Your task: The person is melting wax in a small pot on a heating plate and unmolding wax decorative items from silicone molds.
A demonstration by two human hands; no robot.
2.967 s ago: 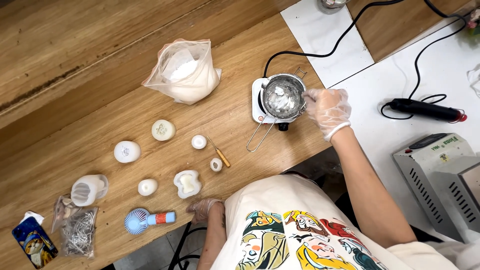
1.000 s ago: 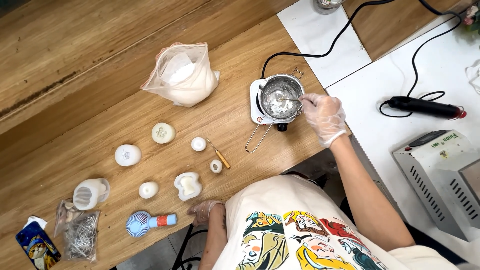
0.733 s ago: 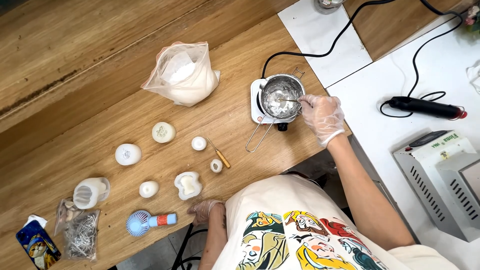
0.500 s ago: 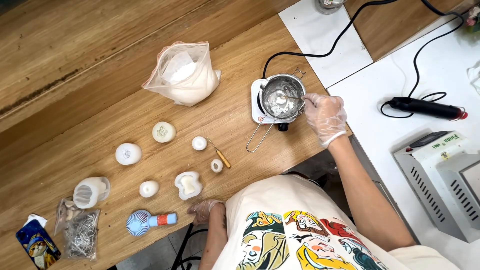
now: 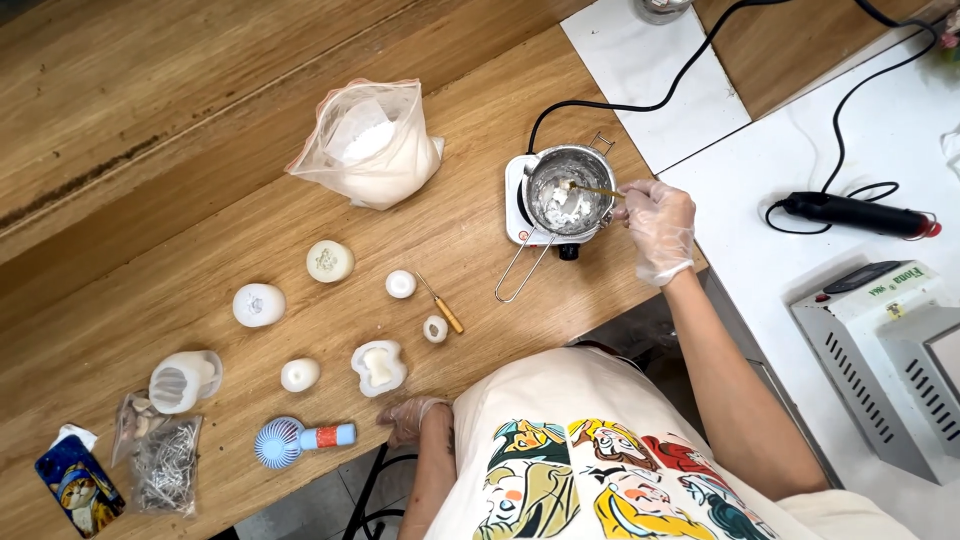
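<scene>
1. The hot plate (image 5: pixel 520 205) sits near the right end of the wooden table (image 5: pixel 200 150), with the pot (image 5: pixel 568 190) right on top of it.
2. A stick (image 5: pixel 592 188) pokes into the pot from the right, pinched in the right hand (image 5: pixel 655 225) just beside the hot plate.
3. Left of the hot plate and a bit further back stands the bag of flakes (image 5: pixel 370 145).
4. Nearer the person than the hot plate and to its left lies the awl (image 5: pixel 440 305), with small molds (image 5: pixel 376 366) scattered left of it.
5. Further left along the near edge lies the little fan (image 5: pixel 295 440), well apart from the hot plate.
6. The left hand (image 5: pixel 410 420) rests at the table's near edge, just right of the fan.
7. The heat gun (image 5: pixel 855 215) lies on the white counter (image 5: pixel 760 270), well right of the hot plate.
</scene>
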